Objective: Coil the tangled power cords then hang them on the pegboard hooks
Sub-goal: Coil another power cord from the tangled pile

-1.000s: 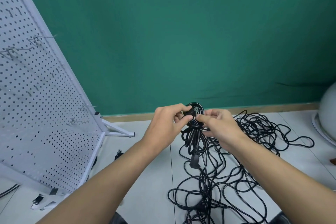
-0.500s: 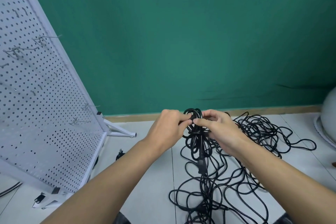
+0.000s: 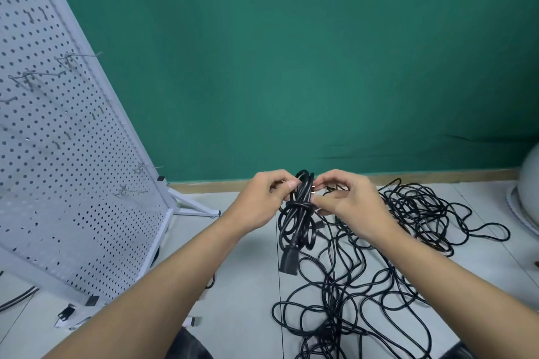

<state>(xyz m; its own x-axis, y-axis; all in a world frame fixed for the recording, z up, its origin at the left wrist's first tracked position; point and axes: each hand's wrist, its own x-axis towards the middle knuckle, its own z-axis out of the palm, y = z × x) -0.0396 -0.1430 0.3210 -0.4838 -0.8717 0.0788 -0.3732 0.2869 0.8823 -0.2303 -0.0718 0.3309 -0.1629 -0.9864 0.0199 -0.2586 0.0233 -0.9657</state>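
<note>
Both hands, left hand [image 3: 264,198] and right hand [image 3: 347,202], pinch the coiled power cord [image 3: 302,213]; loosen up and that wrap probably unravels before reaching the pegboard hooks [image 3: 132,191].

Clipped edges, half-hidden grip.
Your pegboard [image 3: 73,183] runs off the left and top edges, the white dome [image 3: 529,189] off the right, the loose cords [image 3: 414,210] off the bottom. The fingertips of your left hand [image 3: 262,201] are hidden behind the coiled cord [image 3: 302,213]; which part of it your right hand [image 3: 347,207] pinches is too small to tell.
</note>
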